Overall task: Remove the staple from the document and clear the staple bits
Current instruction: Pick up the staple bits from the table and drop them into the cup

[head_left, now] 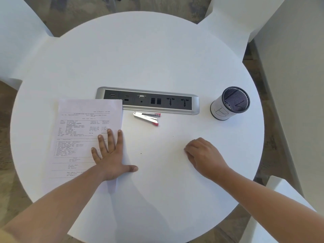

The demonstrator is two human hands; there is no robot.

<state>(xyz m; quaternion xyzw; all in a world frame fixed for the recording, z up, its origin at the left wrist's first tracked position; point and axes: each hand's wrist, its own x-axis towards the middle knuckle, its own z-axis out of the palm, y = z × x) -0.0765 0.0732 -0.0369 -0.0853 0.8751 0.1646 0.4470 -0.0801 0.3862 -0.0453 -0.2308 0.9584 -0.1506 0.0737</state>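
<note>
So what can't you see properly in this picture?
- The staple: too small to find on the white printed document, head view.
- The document's lower right part: covered by the flat left hand.
- What is under the curled right hand: its own fingers hide it.
- The print: too blurred to read.
- Inside the black mesh pen cup: too dark to tell.

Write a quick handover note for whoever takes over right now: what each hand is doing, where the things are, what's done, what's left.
Left hand: flat, fingers spread, pressing the document's right edge.
Right hand: curled knuckles-down on the table, holding nothing visible.
Stapler: untouched between the socket strip and the hands.
Mesh cup: far right.
Two dark specks lie between the hands, possibly staple bits.
Staple itself not visible; check it, then clear the bits.
</note>
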